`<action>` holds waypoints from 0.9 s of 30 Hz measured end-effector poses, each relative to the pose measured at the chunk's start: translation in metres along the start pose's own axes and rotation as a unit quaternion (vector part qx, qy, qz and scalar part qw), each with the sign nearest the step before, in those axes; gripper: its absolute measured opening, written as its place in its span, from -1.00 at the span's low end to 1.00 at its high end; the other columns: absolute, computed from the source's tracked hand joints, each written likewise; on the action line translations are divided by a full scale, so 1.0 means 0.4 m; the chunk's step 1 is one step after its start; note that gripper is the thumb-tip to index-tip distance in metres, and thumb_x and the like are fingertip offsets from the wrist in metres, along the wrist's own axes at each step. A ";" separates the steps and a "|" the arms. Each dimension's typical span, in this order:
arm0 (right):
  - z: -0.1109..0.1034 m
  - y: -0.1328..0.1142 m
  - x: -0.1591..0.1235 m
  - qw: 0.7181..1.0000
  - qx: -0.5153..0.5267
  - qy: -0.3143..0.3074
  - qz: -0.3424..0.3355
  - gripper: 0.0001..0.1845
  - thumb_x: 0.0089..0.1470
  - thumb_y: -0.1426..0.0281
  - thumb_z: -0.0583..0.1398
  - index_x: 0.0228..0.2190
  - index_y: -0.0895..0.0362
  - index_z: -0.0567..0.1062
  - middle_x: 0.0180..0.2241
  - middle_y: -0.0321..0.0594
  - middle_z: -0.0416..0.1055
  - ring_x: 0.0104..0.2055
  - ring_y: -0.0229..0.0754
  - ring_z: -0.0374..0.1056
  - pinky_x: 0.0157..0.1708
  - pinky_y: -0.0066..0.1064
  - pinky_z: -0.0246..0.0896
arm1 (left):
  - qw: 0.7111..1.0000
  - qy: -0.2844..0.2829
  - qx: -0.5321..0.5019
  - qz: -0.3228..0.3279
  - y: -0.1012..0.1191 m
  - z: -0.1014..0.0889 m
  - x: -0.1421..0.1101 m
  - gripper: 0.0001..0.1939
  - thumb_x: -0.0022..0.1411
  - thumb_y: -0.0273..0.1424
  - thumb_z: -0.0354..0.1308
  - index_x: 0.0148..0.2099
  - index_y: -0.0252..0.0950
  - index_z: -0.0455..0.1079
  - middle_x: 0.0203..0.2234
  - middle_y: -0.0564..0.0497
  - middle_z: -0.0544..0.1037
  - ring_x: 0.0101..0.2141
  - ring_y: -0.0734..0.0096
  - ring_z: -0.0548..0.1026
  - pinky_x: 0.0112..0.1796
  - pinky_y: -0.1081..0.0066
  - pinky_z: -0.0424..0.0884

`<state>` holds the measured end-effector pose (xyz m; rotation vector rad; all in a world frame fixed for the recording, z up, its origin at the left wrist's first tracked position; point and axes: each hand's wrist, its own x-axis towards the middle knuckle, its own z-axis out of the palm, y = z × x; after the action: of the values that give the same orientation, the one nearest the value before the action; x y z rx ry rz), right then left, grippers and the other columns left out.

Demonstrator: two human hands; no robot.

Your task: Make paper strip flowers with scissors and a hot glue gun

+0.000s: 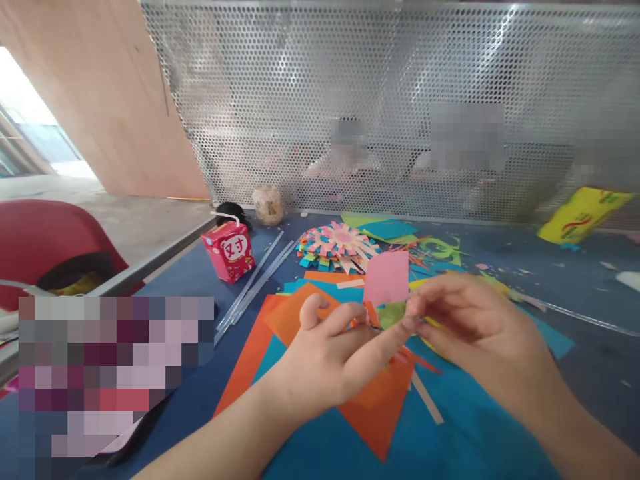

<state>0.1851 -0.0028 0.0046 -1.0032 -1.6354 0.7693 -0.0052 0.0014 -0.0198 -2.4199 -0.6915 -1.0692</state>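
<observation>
My left hand reaches in over a pile of coloured paper, its index finger stretched toward the other hand and its little finger raised and curled. The fingertips of my right hand are pinched together and touch the left index fingertip. Whatever lies between the fingertips is too small or hidden to name. Right behind them is a square of pink paper, its lower corner by the right fingertips; I cannot tell whether it is held. Below lie orange paper and a large blue sheet. A pale paper strip lies near the right wrist.
Fringed paper flowers lie behind the hands among paper scraps. Clear plastic sticks and a red drink carton with a straw are at left. A jar and yellow packet stand near the perforated metal panel.
</observation>
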 end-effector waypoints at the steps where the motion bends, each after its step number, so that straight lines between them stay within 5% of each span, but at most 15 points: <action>1: -0.001 -0.001 -0.001 1.000 -0.019 0.001 0.000 -0.87 -0.06 0.36 0.25 -0.39 0.05 0.40 -0.46 -0.30 0.40 -0.39 -0.26 0.41 -0.35 -0.45 0.44 | 1.000 -0.004 0.000 0.002 0.000 0.000 0.000 -0.63 0.26 -0.60 -0.05 0.12 -0.40 0.17 -0.57 0.16 0.52 -0.30 0.46 0.42 -0.23 0.30 0.01; 7: -0.009 0.001 0.001 1.000 -0.007 0.017 -0.011 -0.93 -0.08 0.32 0.28 -0.46 -0.01 0.47 -0.44 -0.31 0.43 -0.38 -0.23 0.42 -0.34 -0.42 0.45 | 1.000 -0.005 -0.002 0.001 -0.003 0.004 0.001 -0.60 0.26 -0.62 -0.05 0.14 -0.38 0.15 -0.57 0.19 0.51 -0.34 0.47 0.39 -0.24 0.30 0.00; 16: -0.024 0.007 0.017 0.986 0.101 0.125 -0.043 -0.91 -0.09 0.39 0.29 -0.46 -0.03 0.47 -0.47 -0.41 0.46 -0.42 -0.34 0.40 -0.38 -0.55 0.39 | 0.999 -0.014 0.029 -0.025 -0.010 0.016 -0.008 -0.60 0.28 -0.58 -0.05 0.16 -0.34 0.11 -0.54 0.19 0.51 -0.31 0.44 0.39 -0.25 0.28 0.00; 22: -0.007 0.005 0.006 0.997 0.077 0.010 -0.029 -0.89 -0.03 0.42 0.25 -0.42 -0.04 0.45 -0.44 -0.39 0.44 -0.39 -0.30 0.42 -0.35 -0.48 0.45 | 0.999 -0.020 0.029 -0.015 -0.007 0.011 -0.006 -0.58 0.27 -0.60 -0.05 0.16 -0.38 0.11 -0.56 0.18 0.50 -0.30 0.44 0.40 -0.22 0.26 0.01; 27: -0.008 0.004 0.007 0.997 0.066 0.027 -0.007 -0.85 -0.07 0.41 0.28 -0.40 -0.03 0.42 -0.44 -0.37 0.44 -0.36 -0.28 0.43 -0.35 -0.50 0.44 | 0.999 -0.025 0.035 -0.012 -0.006 0.008 -0.005 -0.56 0.27 -0.59 -0.03 0.18 -0.34 0.08 -0.56 0.19 0.50 -0.31 0.44 0.39 -0.27 0.28 0.00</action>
<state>0.1883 0.0005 0.0054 -0.9103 -1.5228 0.8228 -0.0058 0.0045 -0.0230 -2.3923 -0.7635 -0.9804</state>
